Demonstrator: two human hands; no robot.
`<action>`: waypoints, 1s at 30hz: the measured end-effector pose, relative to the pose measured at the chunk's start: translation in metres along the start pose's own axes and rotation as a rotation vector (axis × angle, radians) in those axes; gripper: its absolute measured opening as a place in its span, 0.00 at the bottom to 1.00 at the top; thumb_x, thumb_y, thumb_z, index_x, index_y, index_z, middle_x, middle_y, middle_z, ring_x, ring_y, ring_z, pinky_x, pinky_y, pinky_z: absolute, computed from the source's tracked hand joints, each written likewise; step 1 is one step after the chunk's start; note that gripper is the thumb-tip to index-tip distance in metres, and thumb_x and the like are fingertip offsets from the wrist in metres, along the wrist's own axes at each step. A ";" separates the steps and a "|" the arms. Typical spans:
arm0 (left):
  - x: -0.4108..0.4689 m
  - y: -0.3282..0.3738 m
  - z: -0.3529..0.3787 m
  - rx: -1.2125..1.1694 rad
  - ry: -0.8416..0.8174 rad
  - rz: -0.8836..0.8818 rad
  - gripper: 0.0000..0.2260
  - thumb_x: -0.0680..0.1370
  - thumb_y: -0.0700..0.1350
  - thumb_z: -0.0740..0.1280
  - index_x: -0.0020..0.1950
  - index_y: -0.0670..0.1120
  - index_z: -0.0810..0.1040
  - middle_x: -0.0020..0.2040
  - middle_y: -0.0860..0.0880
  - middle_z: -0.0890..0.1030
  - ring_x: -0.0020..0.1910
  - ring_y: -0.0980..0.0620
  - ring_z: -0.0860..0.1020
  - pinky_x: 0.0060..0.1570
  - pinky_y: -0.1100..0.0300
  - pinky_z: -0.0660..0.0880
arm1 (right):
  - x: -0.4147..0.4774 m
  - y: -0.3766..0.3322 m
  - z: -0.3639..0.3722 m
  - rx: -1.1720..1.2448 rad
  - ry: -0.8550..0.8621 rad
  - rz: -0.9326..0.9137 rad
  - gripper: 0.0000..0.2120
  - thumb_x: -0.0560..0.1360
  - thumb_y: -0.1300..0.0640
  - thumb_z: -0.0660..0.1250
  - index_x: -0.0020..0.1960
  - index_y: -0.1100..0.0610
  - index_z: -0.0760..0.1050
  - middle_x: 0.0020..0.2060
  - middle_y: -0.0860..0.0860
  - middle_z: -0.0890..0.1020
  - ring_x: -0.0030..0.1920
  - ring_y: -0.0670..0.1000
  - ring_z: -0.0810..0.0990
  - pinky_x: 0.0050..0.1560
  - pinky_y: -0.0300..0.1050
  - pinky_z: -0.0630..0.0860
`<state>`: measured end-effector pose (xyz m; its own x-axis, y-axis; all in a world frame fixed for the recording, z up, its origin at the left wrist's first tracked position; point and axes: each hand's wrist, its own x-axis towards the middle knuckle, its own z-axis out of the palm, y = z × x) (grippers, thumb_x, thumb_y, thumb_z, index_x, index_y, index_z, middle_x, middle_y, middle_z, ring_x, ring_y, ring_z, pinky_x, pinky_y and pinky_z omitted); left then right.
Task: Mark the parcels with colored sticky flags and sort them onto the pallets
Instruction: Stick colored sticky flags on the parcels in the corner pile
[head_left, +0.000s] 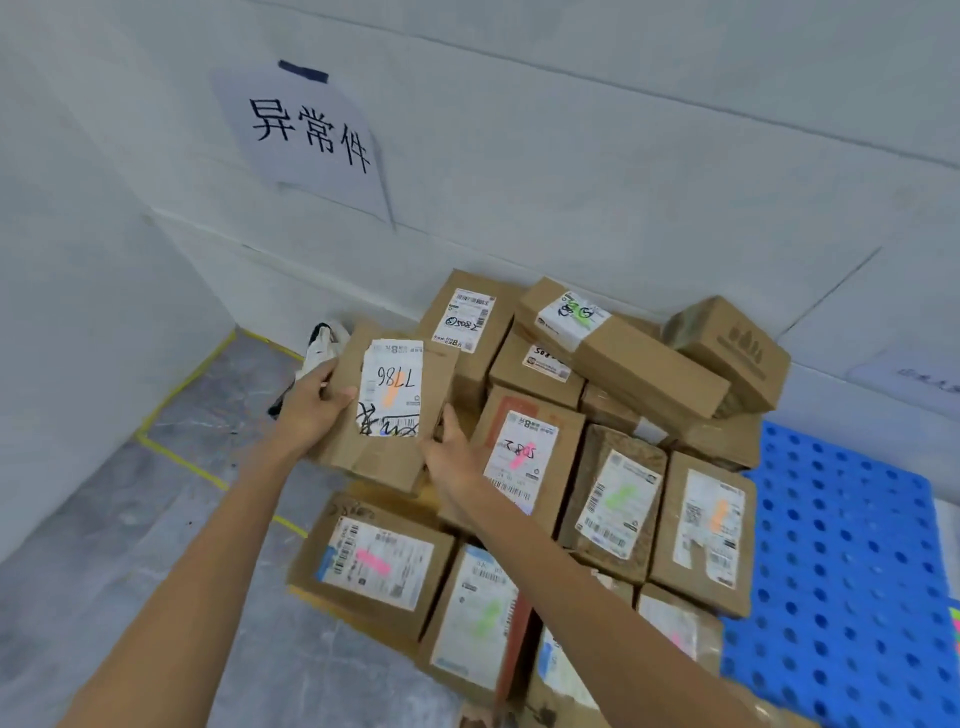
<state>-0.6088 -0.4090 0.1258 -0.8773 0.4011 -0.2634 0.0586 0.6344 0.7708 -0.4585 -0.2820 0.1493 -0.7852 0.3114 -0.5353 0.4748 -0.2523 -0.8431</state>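
Over pile (618, 499): hands (310, 410) (453, 460) grip parcel (389, 395); right fingers hidden underneath.

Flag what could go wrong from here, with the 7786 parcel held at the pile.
1. The left grip and right grip hold the 7786 parcel only at its edges; it might slip.
2. The pile is loose: the long box lies tilted across others and might slide if bumped.
3. The orange flag looks small and may peel off in handling.

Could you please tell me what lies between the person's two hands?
In the head view, the orange-flagged parcel marked 7786 lies between the left hand and right hand, gripped at both sides.
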 end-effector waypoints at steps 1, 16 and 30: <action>0.005 -0.002 0.004 0.015 -0.004 0.004 0.20 0.78 0.43 0.66 0.70 0.46 0.69 0.64 0.44 0.76 0.58 0.44 0.75 0.57 0.50 0.73 | 0.005 0.002 0.001 -0.019 0.008 0.029 0.30 0.81 0.62 0.56 0.77 0.48 0.47 0.67 0.49 0.73 0.57 0.48 0.75 0.47 0.36 0.75; 0.025 -0.038 0.070 0.159 -0.146 -0.048 0.22 0.78 0.38 0.64 0.72 0.41 0.64 0.67 0.42 0.73 0.64 0.42 0.71 0.59 0.53 0.67 | 0.031 0.023 -0.018 -0.155 0.023 0.033 0.22 0.81 0.63 0.53 0.73 0.55 0.60 0.68 0.47 0.68 0.58 0.45 0.71 0.49 0.25 0.68; 0.068 0.064 0.108 0.076 0.000 0.274 0.19 0.77 0.35 0.60 0.68 0.45 0.70 0.64 0.51 0.72 0.64 0.52 0.70 0.66 0.52 0.67 | -0.015 0.004 -0.168 -0.058 0.469 -0.157 0.17 0.79 0.68 0.54 0.51 0.53 0.78 0.45 0.52 0.82 0.52 0.50 0.80 0.61 0.45 0.73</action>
<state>-0.6129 -0.2700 0.0944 -0.8238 0.5646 -0.0509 0.3292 0.5495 0.7679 -0.3779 -0.1333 0.1450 -0.5920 0.7236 -0.3550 0.3966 -0.1218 -0.9099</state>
